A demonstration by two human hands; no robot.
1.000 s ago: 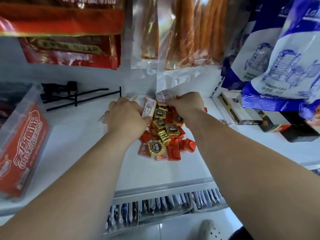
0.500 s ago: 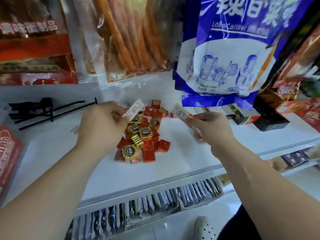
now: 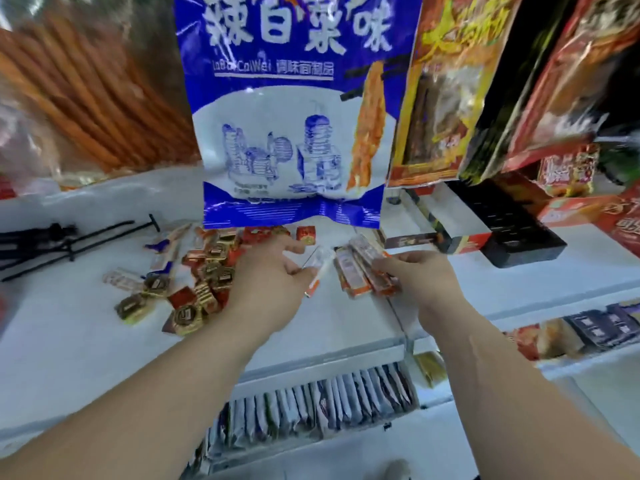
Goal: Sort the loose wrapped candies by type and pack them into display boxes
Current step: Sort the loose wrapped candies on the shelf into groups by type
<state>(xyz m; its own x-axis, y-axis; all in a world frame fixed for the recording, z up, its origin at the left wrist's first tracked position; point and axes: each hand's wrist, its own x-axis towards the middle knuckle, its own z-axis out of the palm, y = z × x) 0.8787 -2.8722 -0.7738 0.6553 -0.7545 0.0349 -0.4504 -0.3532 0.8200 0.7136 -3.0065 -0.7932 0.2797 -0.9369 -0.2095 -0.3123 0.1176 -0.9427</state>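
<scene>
A pile of gold and red wrapped candies (image 3: 194, 282) lies on the white shelf (image 3: 69, 341), left of centre. My left hand (image 3: 266, 285) hovers at the pile's right edge and pinches one long clear-and-orange wrapped candy (image 3: 317, 271) between thumb and fingers. Just to its right, my right hand (image 3: 419, 275) grips a small bundle of the same long orange wrapped candies (image 3: 360, 271). A display box (image 3: 450, 220) with a dark side lies on the shelf behind my right hand.
A big blue-and-white snack bag (image 3: 291, 109) hangs low over the back of the pile, with more hanging bags on both sides. Black metal hooks (image 3: 62, 237) lie at the left. Red boxes (image 3: 606, 216) and a black box (image 3: 516, 226) stand at the right. Packets fill the lower shelf (image 3: 311, 403).
Both hands left the pile, each taking long wrapped candies. My left hand moved right toward my right hand, and the view swung to the right.
</scene>
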